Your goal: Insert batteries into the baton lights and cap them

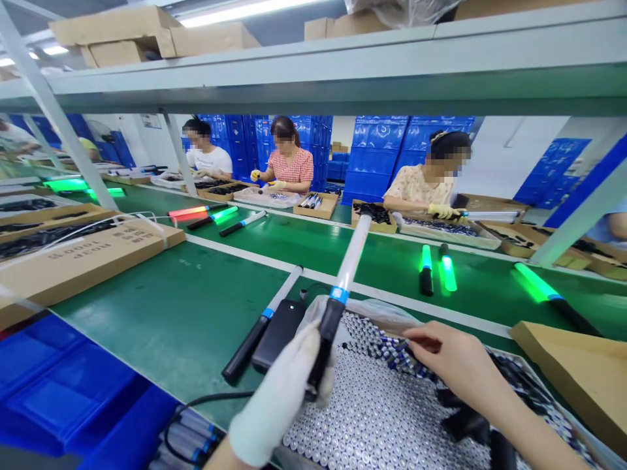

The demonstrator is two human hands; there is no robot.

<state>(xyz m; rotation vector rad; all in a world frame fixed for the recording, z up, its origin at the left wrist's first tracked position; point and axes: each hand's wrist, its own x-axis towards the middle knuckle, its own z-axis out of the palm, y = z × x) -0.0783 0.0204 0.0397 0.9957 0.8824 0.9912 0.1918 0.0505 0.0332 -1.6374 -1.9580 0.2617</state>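
My left hand point(289, 385), in a white glove, is closed around the black handle of a light wand point(349, 261). The wand points up and away, its clear tube unlit and a blue band above the handle. My bare right hand point(445, 352) is over a box of batteries point(372, 405), its fingertips drawn together at some loose batteries point(399, 356) lying on the upright rows. Whatever is between those fingers is hidden. Black handle parts point(465, 418) lie under my right forearm. Left of my gloved hand are a black power bank point(279, 333) and another unlit wand point(249, 343).
Green-lit wands point(447, 267) and a red-lit wand point(189, 212) lie on the green belt point(304, 238). Several co-workers point(289, 160) sit across it. An overhead shelf point(313, 81) spans the view. Cardboard boxes point(88, 261) and blue crates point(83, 385) are at left.
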